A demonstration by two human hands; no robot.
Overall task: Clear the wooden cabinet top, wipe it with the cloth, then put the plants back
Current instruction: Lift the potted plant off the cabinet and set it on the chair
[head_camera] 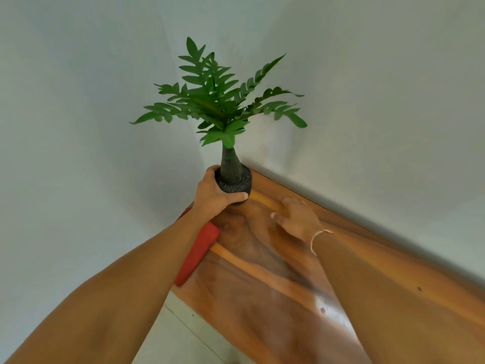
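Now your left hand [214, 191] grips the plant [235, 177] pot at the cabinet top's [262, 271] far corner. Your right hand [295, 219] lies flat, holding nothing. Whether you're lifting or placing, keep it upright.

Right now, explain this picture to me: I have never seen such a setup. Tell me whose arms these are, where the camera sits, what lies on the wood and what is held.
There is no machine here: these are a person's two bare hands, filmed by one wide-angle camera worn on the head, looking down. The left hand grips a small dark pot holding a green plant, at the far corner of the wooden cabinet top. The right hand holds nothing and looks blurred. A red thing, maybe the cloth, lies at the top's left edge.
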